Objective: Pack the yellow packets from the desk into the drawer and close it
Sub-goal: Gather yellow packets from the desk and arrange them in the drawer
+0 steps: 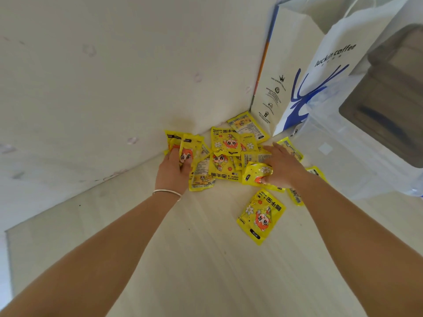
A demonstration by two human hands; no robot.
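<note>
Several yellow hand-warmer packets (225, 154) lie heaped in the far corner of the pale wooden desk (194, 259), against the wall. My left hand (175, 171), a silver bangle on its wrist, grips one or two packets (191, 147) at the heap's left edge. My right hand (282, 167) presses down on the right side of the heap, thumb and fingers pinching a crumpled packet (257, 173). One packet (261, 216) lies alone, nearer to me. More packets peek out under and beyond my right wrist. No drawer is in view.
A white paper coffee bag (304, 72) with a blue deer logo stands in the corner to the right of the heap. A translucent plastic bag (343, 154) sits beside it on the right. The white wall (91, 88) runs along the desk's far side.
</note>
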